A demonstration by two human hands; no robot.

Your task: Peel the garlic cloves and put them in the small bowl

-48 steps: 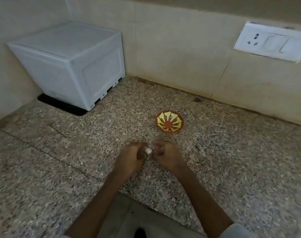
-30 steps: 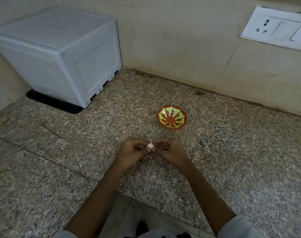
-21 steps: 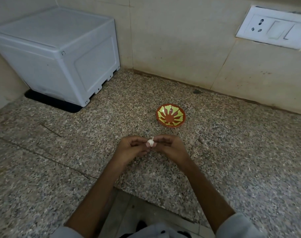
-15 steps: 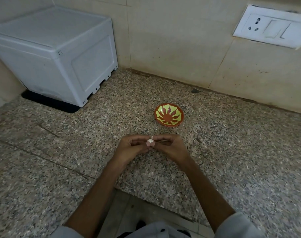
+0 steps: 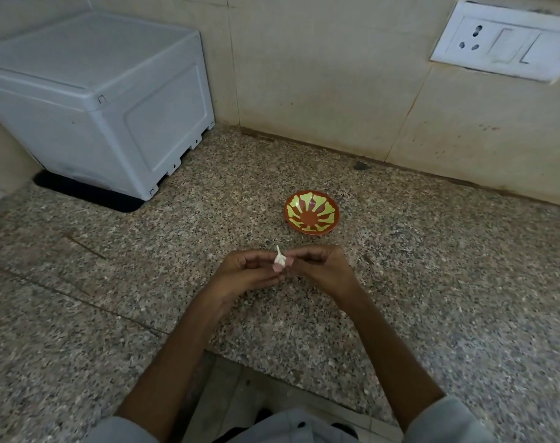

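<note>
1. The garlic clove (image 5: 280, 258) is held in the air on the person's side of the small bowl (image 5: 286, 212), near it but not touching, above the speckled counter (image 5: 432, 266).
2. The left hand (image 5: 243, 276) is curled, with thumb and fingertips pinching the clove's fat lower end. The right hand (image 5: 320, 270) is curled too, its fingertips nipping the clove's other side.
3. The clove looks tiny and featherlight. I'd guess it is firm inside, with a dry papery skin that tears and flakes rather than stretches.
4. The thin tail pointing toward the bowl seems the natural place to nip and strip from. The body wants a steady pinch, since a bared clove tends to be slick.
5. The bowl looks empty and shallow, so a short drop should do.
</note>
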